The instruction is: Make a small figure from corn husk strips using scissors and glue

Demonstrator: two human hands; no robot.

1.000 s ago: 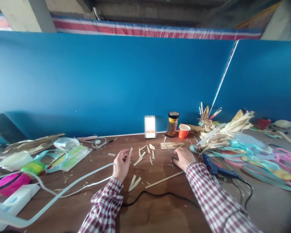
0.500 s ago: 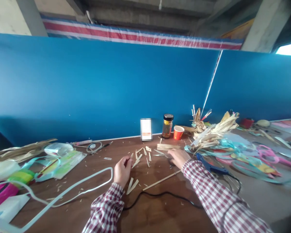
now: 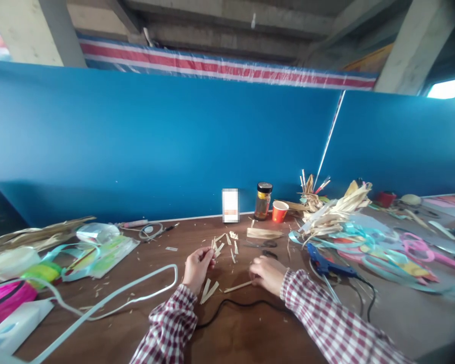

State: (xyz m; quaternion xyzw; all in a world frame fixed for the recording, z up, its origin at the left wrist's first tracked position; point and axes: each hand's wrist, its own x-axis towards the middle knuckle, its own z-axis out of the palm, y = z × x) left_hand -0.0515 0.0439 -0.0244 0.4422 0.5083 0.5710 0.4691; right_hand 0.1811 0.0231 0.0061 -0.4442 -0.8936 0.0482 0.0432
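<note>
My left hand [image 3: 198,267] is closed in a pinch beside the loose pale husk strips [image 3: 219,248]; what sits between its fingertips is too small to make out. Curled down over the right part of a thin pale stick [image 3: 237,287], my right hand [image 3: 269,275] hides that end of it. Just beyond the right hand lie scissors [image 3: 269,243] with dark handles. Two short husk pieces [image 3: 209,291] rest between the hands, nearer to me. A wider flat husk strip [image 3: 264,233] lies behind the scissors.
A blue glue gun [image 3: 328,263] lies right of my right sleeve, near a bundle of dry husks [image 3: 335,210] and pink scissors [image 3: 420,250]. A lidded jar [image 3: 263,202] and red paper cup [image 3: 280,212] stand by the blue partition [image 3: 174,141]. A white tubular frame [image 3: 117,298] crosses the left.
My right hand has left the scissors and come nearer to me, onto the thin stick, which now lies at a flatter angle. My left hand has shifted slightly right towards the husk strips.
</note>
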